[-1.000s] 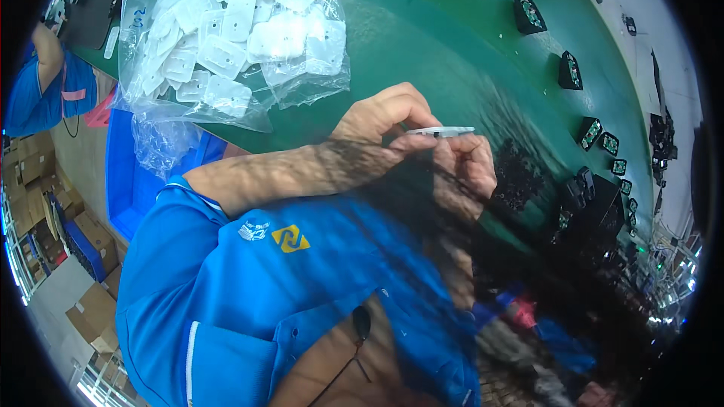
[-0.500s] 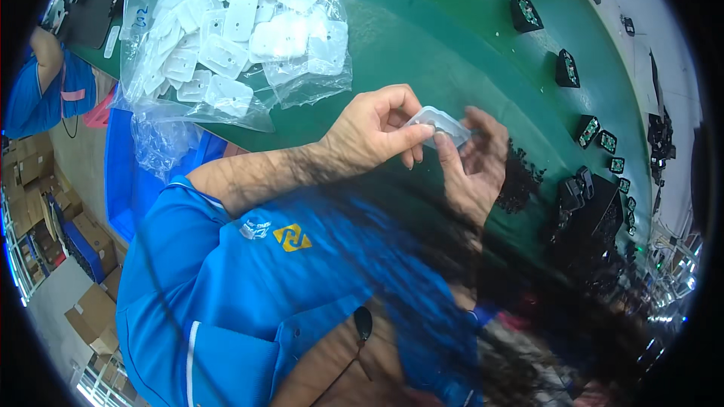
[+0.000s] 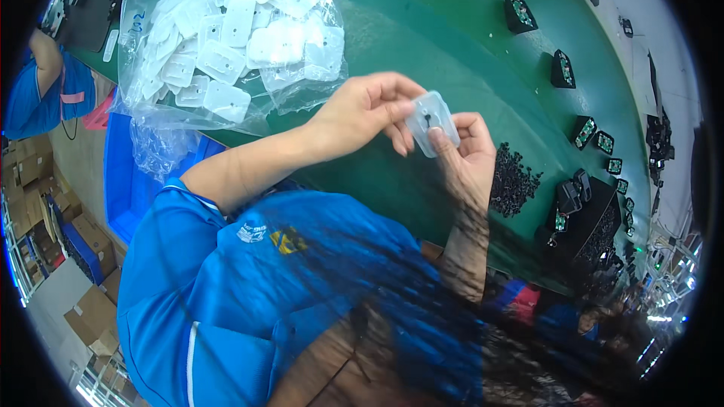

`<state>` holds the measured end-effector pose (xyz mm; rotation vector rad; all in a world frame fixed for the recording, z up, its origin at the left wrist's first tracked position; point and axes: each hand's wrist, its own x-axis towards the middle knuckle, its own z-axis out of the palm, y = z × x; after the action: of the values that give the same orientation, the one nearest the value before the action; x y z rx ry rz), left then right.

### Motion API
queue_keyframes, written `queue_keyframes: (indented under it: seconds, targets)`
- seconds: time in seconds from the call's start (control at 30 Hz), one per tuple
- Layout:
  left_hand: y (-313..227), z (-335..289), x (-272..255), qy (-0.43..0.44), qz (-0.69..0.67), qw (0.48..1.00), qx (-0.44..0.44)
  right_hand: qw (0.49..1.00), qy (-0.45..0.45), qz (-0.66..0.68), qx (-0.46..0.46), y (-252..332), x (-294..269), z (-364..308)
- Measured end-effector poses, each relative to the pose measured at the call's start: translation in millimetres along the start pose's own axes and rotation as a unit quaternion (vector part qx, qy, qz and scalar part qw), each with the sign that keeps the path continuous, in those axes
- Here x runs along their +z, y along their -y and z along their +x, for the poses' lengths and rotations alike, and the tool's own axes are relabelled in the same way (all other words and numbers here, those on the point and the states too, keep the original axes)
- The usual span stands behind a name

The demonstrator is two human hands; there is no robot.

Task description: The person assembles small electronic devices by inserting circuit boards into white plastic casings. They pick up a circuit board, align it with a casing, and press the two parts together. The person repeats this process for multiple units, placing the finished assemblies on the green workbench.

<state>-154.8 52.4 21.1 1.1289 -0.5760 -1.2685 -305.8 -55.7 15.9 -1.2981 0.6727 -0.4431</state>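
Note:
A translucent white plastic cover (image 3: 441,111), rounded-rectangular and tray-like, is held up between my two hands over the green table. A small black part (image 3: 427,119) shows at its middle. My left hand (image 3: 369,111) pinches the cover's left edge between thumb and forefinger, the other fingers curled beneath. From the lower right my right hand (image 3: 469,157) grips it, thumb on its face and fingers behind. Just right of that hand lies a pile of small black parts (image 3: 514,181).
A clear plastic bag (image 3: 264,105) full of similar covers lies at the upper left. Black housings with green circuit boards (image 3: 562,69) line the right side of the table (image 3: 400,38). A black box (image 3: 592,222) stands at the right. A blue bin (image 3: 121,173) sits below the left edge.
The cover has turned more upright and its face now shows, with the black part visible in it. My right hand has shifted slightly down and left, uncovering more of the black pile.

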Motion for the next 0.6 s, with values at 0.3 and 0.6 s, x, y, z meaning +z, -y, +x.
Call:
queue_keyframes:
  seconds: [0.3,0.6]
  targets:
    - [2.9,56.2,-37.4,-0.122,0.467,0.853,0.198,0.741,-0.257,-0.525,-0.330,33.9,-59.0,146.3]
    - [-2.6,40.2,-20.8,-0.124,0.543,0.813,0.168,0.925,-0.176,-0.289,-0.171,34.9,-79.3,171.4]
